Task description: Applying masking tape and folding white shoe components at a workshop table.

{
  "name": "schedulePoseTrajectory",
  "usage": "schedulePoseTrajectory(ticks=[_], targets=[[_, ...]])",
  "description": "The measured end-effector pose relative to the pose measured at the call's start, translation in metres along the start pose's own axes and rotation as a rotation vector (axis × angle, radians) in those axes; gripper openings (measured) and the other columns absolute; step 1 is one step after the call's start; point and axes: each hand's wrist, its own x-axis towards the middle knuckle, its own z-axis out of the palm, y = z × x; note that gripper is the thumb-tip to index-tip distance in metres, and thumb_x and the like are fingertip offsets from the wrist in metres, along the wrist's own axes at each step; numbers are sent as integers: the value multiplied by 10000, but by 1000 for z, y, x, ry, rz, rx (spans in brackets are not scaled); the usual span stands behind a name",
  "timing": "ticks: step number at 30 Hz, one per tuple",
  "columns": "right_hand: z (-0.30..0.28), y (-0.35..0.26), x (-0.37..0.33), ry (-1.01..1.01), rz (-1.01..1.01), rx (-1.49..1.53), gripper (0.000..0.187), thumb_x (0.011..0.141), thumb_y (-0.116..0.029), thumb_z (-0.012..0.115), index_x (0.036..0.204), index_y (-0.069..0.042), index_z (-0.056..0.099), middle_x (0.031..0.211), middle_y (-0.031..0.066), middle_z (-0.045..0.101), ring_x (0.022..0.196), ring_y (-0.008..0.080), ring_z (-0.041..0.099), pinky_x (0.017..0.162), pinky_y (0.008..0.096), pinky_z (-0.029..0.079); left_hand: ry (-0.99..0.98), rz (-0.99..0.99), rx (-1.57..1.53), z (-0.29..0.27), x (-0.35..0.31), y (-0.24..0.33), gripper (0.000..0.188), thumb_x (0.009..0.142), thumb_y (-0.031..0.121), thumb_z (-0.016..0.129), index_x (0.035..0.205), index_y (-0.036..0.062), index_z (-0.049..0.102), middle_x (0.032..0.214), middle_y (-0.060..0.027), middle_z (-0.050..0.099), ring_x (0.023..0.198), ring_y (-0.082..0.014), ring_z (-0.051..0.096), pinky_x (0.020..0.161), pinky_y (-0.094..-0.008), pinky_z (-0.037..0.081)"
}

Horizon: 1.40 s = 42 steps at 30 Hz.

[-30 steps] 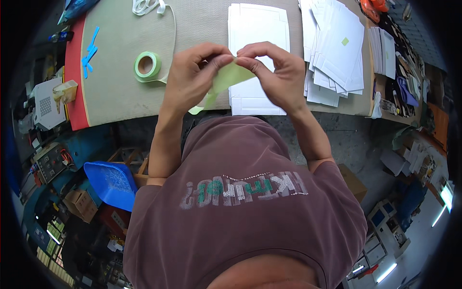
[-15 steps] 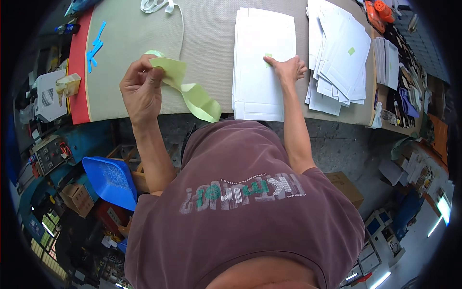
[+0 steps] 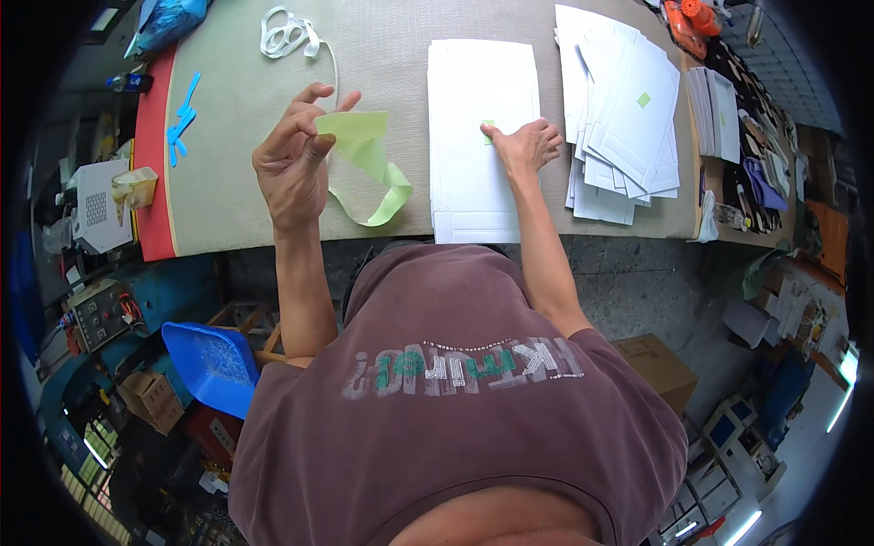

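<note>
My left hand (image 3: 296,168) is raised over the table, pinching the end of a pale green label strip (image 3: 364,144) between thumb and forefinger while its other fingers stand away. The strip's free end hangs down in a loop near the table's front edge. My right hand (image 3: 523,148) rests on a stack of flat white cardboard blanks (image 3: 478,82). Its thumb stretches onto a small green sticker (image 3: 489,140) on the top blank, partly covering it. The other fingers are apart and bent near the blank's right edge.
More white blanks (image 3: 628,136) lie fanned in a pile to the right, with a green sticker on top. Blue strips (image 3: 182,123) lie at the left, and a white ribbon (image 3: 287,35) lies coiled at the back. An orange tool (image 3: 685,27) sits at the far right.
My left hand has shifted slightly right towards the stack with the strip, and its free fingers have spread. The strip's hanging end has swung. My right thumb stays on the sticker.
</note>
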Motion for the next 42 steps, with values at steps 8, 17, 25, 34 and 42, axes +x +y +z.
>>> schedulePoseTrajectory(ticks=[8,17,25,34,42], targets=[[-154,75,94,76,57,485,887,720,-450,870,1292,65,428,1108,284,604,921,331,680,806,387,585,118,-333,351,33,-4,26,137,868,-9,712,1002,17,729,933,-37,683,781,-85,579,707,-197,477],[-173,-58,-91,-329,-933,1053,232,828,-26,760,1054,-3,715,1164,156,663,1039,259,645,902,332,560,34,-560,527,59,-2,20,155,854,1,729,1009,1,720,981,-67,706,815,-91,613,695,-184,492],[18,20,-8,60,-332,593,322,824,-251,797,970,19,698,1193,207,586,1101,326,518,941,402,434,318,-420,225,19,-5,23,83,853,-12,722,921,33,705,1205,-127,646,971,-165,649,831,-236,550],[17,12,-2,17,71,180,785,660,-595,839,1041,38,574,1099,218,511,1177,379,385,1001,527,314,322,-265,280,-48,-41,9,192,834,-63,731,1008,15,714,1235,-125,616,966,-205,664,868,-282,559],[-3,4,-6,108,13,154,737,725,-505,836,1100,32,498,1043,175,508,1058,337,496,925,494,410,241,-307,298,30,-3,21,259,852,-54,718,1101,16,719,1057,-80,685,891,-166,671,844,-239,556]])
